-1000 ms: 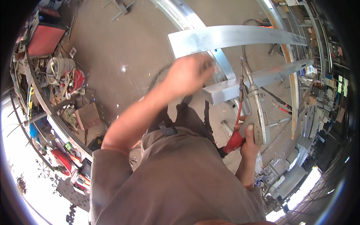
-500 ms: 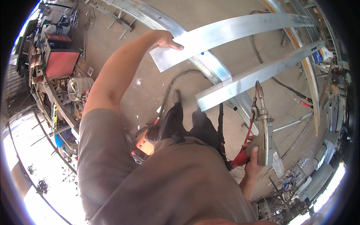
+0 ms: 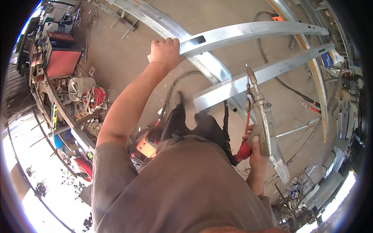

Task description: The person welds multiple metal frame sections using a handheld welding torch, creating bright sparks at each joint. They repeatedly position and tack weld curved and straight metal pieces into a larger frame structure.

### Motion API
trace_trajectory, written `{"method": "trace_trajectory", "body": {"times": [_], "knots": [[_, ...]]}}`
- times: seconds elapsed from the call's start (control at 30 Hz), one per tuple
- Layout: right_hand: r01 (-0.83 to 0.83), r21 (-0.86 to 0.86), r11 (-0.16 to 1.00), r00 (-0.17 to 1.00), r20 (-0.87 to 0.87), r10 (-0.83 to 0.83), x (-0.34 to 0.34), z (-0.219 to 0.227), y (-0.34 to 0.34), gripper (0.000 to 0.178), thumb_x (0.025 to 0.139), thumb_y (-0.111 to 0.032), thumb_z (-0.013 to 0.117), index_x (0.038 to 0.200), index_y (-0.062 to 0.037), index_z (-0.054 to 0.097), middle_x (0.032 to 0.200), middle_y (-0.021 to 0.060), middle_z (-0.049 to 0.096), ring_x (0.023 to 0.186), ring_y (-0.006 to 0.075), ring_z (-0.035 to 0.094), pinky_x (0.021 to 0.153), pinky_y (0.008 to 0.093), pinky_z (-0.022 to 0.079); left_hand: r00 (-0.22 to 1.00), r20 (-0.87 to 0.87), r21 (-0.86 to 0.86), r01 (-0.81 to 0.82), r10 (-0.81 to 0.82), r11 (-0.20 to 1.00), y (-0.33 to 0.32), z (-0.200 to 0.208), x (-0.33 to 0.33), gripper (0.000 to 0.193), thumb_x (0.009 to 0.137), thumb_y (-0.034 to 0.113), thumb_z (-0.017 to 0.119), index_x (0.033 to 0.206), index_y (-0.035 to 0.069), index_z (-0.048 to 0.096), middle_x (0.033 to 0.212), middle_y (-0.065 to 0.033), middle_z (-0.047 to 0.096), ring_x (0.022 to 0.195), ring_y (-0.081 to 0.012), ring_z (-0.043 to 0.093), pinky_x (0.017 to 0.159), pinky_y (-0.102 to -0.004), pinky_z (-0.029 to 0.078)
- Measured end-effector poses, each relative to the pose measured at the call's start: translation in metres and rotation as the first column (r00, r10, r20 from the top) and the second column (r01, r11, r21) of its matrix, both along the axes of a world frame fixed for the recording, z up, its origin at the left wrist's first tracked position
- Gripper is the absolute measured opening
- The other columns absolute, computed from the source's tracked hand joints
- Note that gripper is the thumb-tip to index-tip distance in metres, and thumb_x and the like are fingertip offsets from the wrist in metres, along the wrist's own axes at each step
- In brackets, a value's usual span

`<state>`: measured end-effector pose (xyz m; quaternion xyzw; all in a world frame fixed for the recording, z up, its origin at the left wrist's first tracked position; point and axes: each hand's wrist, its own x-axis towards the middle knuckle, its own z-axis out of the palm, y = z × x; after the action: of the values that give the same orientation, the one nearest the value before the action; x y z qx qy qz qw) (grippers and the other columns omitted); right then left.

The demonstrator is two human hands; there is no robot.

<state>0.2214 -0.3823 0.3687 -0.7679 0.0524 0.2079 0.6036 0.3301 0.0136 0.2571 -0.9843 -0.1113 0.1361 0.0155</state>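
My left hand (image 3: 166, 54) is wrapped over the near-left end of a long silvery metal tube (image 3: 241, 34). A dark slot shows in the tube's upper face just beside my fingers, and smaller dark openings show near its far end. Closer to me lies a second metal tube (image 3: 241, 87), roughly alongside the first, with one dark slot near its far end. My right hand (image 3: 256, 153) holds a welding gun (image 3: 265, 122) with a metal body, red grip end and thin red hose. Its narrow nozzle points away from me, over the second tube but apparently apart from it.
Both tubes lie across a metal rail (image 3: 163, 21) and a rusty-edged beam (image 3: 316, 81). A dark cable (image 3: 171, 85) curves over the floor near my foot. An orange machine (image 3: 147, 147) stands by my left side. At left are a red box (image 3: 64, 62) and a white bucket (image 3: 81, 86).
The far tube has been turned, so its slotted face now shows on top. My left hand has changed from thumb-on-top to fingers over it. The welding gun has shifted slightly left and away from me.
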Motion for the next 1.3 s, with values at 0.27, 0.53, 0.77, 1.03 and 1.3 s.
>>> {"method": "trace_trajectory", "body": {"times": [0.27, 0.53, 0.77, 1.03, 1.3], "knots": [[-0.085, 0.014, 0.996, 0.996, -0.036, 0.086, 0.001, 0.003, 0.006, 0.045, 0.103, -0.028, 0.065, 0.137, -0.0002, 0.056, 0.122, 0.0098, 0.064, 0.095, 0.0170, 0.067, 0.085, 0.0333, 0.056, 0.995, 0.068, 0.058, -0.078, 0.074, 0.995, 0.001, -0.015, 0.002, 0.059, 0.083, 0.052, 0.080, 0.123, 0.011, 0.065, 0.121, -0.0048, 0.069, 0.115, -0.0228, 0.066, 0.095, -0.0440, 0.046], [-0.245, -0.091, 0.965, 0.968, 0.032, 0.249, 0.021, 0.013, 0.062, 0.044, 0.104, -0.034, 0.063, 0.130, 0.0018, 0.063, 0.115, 0.0097, 0.069, 0.092, 0.0162, 0.068, 0.080, 0.0332, 0.055, 0.801, 0.531, -0.409, -0.042, 0.275, 0.911, -0.029, 0.023, -0.103, 0.046, 0.088, 0.033, 0.079, 0.127, 0.010, 0.068, 0.123, -0.0090, 0.069, 0.117, -0.0272, 0.065, 0.099, -0.0439, 0.051], [-0.429, -0.090, 0.899, 0.903, -0.038, 0.427, 0.044, 0.006, 0.166, 0.033, 0.100, -0.024, 0.070, 0.119, 0.0031, 0.066, 0.099, 0.0089, 0.071, 0.084, 0.0173, 0.069, 0.074, 0.0337, 0.055, 0.919, -0.292, -0.802, -0.084, 0.265, -0.592, -0.082, 0.034, -0.184, 0.072, 0.104, 0.037, 0.065, 0.157, -0.004, 0.036, 0.136, -0.0200, 0.060, 0.121, -0.0257, 0.061, 0.100, -0.0383, 0.051], [-0.483, -0.148, 0.863, 0.875, -0.063, 0.479, 0.047, -0.014, 0.239, 0.031, 0.103, -0.028, 0.066, 0.116, -0.0001, 0.070, 0.100, 0.0071, 0.073, 0.079, 0.0149, 0.067, 0.071, 0.0319, 0.055, 0.896, -0.417, -0.513, -0.095, 0.151, -0.853, -0.088, 0.014, -0.197, 0.080, 0.107, 0.037, 0.061, 0.162, -0.005, 0.019, 0.131, -0.0137, 0.059, 0.115, -0.0181, 0.060, 0.094, -0.0326, 0.051], [-0.458, -0.113, 0.882, 0.888, -0.115, 0.446, 0.041, -0.020, 0.258, 0.035, 0.104, -0.033, 0.064, 0.117, -0.0004, 0.069, 0.099, 0.0069, 0.072, 0.078, 0.0137, 0.066, 0.070, 0.0305, 0.055, 0.886, -0.425, -0.556, -0.092, 0.187, -0.826, -0.072, 0.011, -0.200, 0.077, 0.106, 0.036, 0.063, 0.159, -0.005, 0.025, 0.125, -0.0146, 0.062, 0.113, -0.0200, 0.062, 0.095, -0.0340, 0.052]]}}
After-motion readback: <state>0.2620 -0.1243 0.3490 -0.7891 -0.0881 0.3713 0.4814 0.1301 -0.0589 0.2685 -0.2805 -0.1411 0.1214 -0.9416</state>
